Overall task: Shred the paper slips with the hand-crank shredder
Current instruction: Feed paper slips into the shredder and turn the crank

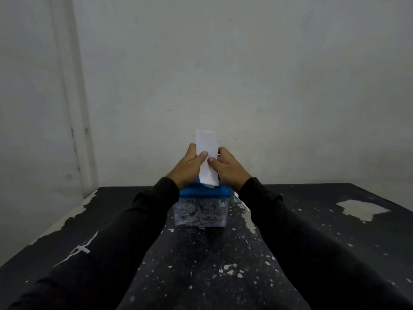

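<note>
A white paper slip (206, 144) stands upright above the shredder (202, 194), a blue-topped box with a clear bin full of white shreds. My left hand (188, 166) pinches the slip's left side with the thumb on its front. On the slip's right side, my right hand (228, 167) pinches it the same way. The slip's lower end hangs at the blue top, over its middle. The crank is hidden behind my right hand and sleeve.
The shredder sits on a black table (312, 242) with worn, chipped paint and pale flecks. A thin white strip (243, 204) lies just right of the shredder. A pale wall stands close behind the table's far edge.
</note>
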